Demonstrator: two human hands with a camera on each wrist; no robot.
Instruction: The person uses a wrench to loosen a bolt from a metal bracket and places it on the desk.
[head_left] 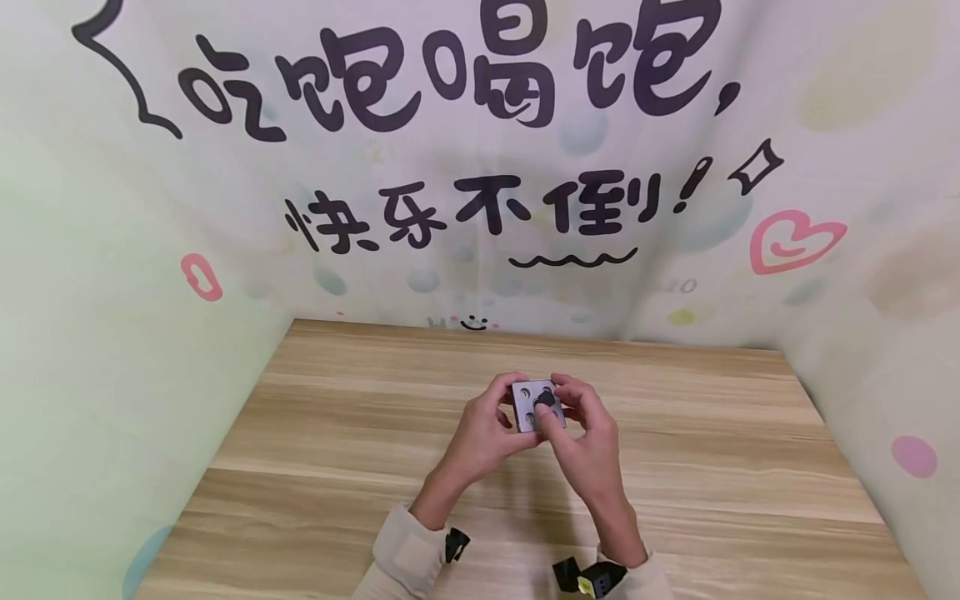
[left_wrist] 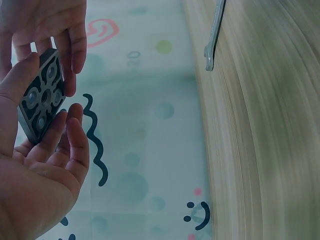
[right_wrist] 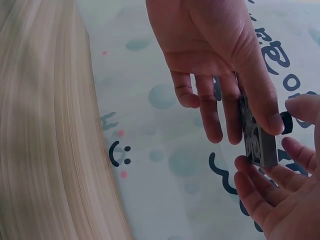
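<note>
A small square metal plate (head_left: 527, 408) with round holes is held up above the table between both hands. My left hand (head_left: 480, 429) grips its left edges between thumb and fingers. The plate's recessed underside (left_wrist: 46, 95) shows in the left wrist view. A short black knob-like piece (head_left: 546, 398) stands on the plate's upper face, towards the right. My right hand (head_left: 592, 442) pinches that piece, its thumb against it and its index finger at the far side. In the right wrist view the black piece (right_wrist: 286, 123) sticks out past the thumb; the index finger is mostly hidden.
A wood-grain table (head_left: 337, 433) lies under the hands, with printed cloth walls (head_left: 480, 283) behind and at both sides. A metal wrench-like tool (left_wrist: 214, 37) lies on the table in the left wrist view. Dark wrist devices (head_left: 596, 577) sit at the cuffs.
</note>
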